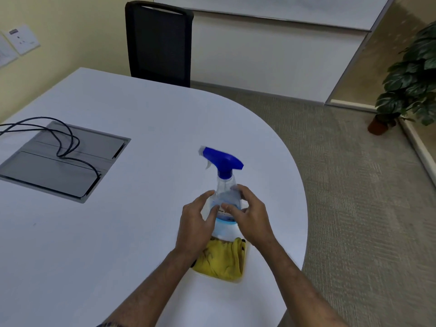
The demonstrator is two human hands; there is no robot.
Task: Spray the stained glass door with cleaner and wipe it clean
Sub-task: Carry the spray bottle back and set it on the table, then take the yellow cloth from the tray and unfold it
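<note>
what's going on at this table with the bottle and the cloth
A person has both hands around a clear spray bottle with a blue trigger head, which is upright on the white table. The left hand and the right hand each curl their fingers round the bottle's body. A crumpled yellow cloth lies on the table just on the person's side of the bottle. No spraying or wiping is under way.

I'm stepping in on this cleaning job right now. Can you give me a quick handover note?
Left hand and right hand: fingers of both curled round the spray bottle, which stands upright on the white table.
Yellow cloth: bunched on the table, on the person's side of the bottle.
Done: no spraying or wiping shown.
Left: take bottle and cloth to the glass door (not identifiable in view), spray it, wipe it.
</note>
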